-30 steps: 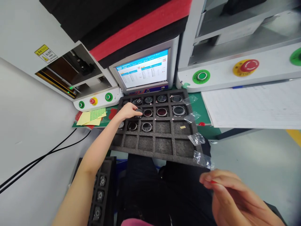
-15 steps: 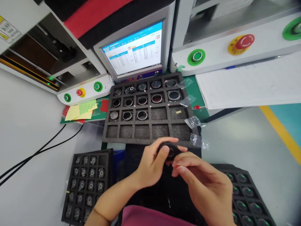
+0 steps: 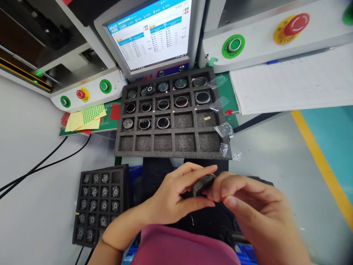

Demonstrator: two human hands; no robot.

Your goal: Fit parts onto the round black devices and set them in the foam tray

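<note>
My left hand (image 3: 175,195) holds a dark round watch case (image 3: 203,184) between thumb and fingers, tilted so its side edge shows. Close against its right side is my right hand (image 3: 256,202), thumb and forefinger pinched on a small red piece (image 3: 224,199), perhaps a bit of tape or a sticker. Its fingers hide part of the watch case, and I cannot tell whether they grip that too. Beyond both hands lies a dark foam tray (image 3: 171,154), with round watch cases (image 3: 163,123) in several of its upper compartments.
A second foam tray (image 3: 120,172) at lower left bears small wrapped parts. Behind the main tray stands a screen (image 3: 154,36) between two machines with green buttons (image 3: 235,45) and red stop buttons (image 3: 300,23). Papers (image 3: 275,88) lie at right; yellow sticker sheets (image 3: 82,119) at left.
The watch case has turned from its round face to its edge. My right hand has shifted right, still pinching the red piece. The whole view has shifted, with the main tray higher in it.
</note>
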